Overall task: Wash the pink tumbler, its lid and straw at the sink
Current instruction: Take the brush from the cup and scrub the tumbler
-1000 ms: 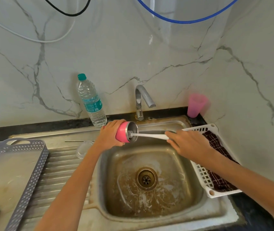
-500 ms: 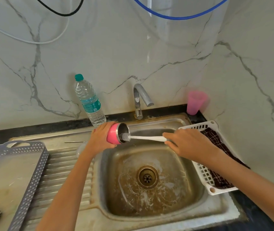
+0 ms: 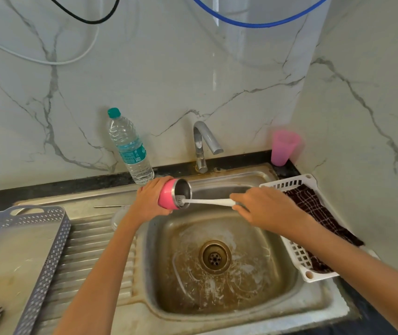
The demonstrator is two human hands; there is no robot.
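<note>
My left hand [image 3: 148,198] grips the pink tumbler [image 3: 169,197], held on its side over the back left of the steel sink [image 3: 217,308], mouth facing right. My right hand [image 3: 263,207] holds the handle of a white bottle brush [image 3: 207,202]; its bristle head sits at the tumbler's mouth, partly inside. A thin metal straw [image 3: 111,206] lies on the drainboard behind my left wrist. A clear lid [image 3: 118,217] lies there too, mostly hidden by my left forearm.
The tap [image 3: 202,143] stands behind the sink, with no water running. A water bottle [image 3: 130,147] stands at the back left, a pink cup [image 3: 283,147] in the back right corner. A white basket [image 3: 299,259] holding a dark checked cloth flanks the sink's right; a grey tray [image 3: 48,257] sits left.
The brush head has slid between deeper in the tumbler and its mouth. The tumbler stays in my left hand over the sink's back left.
</note>
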